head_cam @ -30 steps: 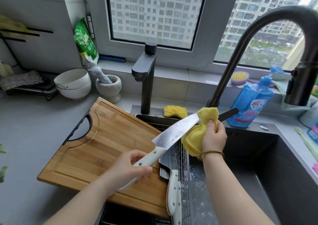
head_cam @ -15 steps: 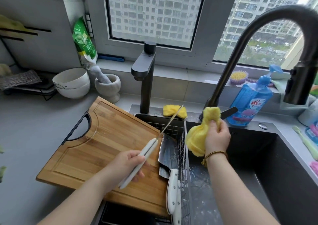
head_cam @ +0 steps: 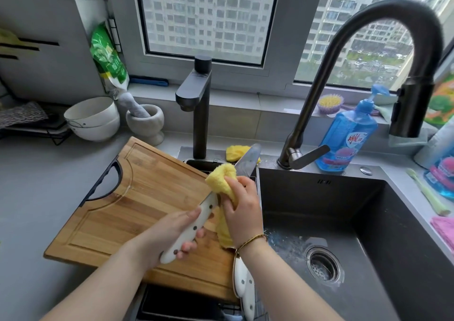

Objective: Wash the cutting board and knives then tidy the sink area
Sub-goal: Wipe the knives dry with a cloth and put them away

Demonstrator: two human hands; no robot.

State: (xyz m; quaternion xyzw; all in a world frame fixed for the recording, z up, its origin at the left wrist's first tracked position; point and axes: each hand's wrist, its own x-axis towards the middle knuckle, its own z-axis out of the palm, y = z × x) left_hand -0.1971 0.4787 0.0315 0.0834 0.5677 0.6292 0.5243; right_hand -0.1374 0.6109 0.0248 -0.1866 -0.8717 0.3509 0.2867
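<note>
Yellow cloth [head_cam: 222, 178], clutched by the right hand [head_cam: 242, 212], wrapped the knife [head_cam: 245, 161] blade at frame centre; the left hand [head_cam: 169, 232] gripped its white handle above the wooden cutting board [head_cam: 137, 198], left of the sink [head_cam: 344, 198].

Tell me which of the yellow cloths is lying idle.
The yellow cloth on the sink ledge, behind the tip of the knife. The other cloth is gripped by the right hand against the blade.
</note>
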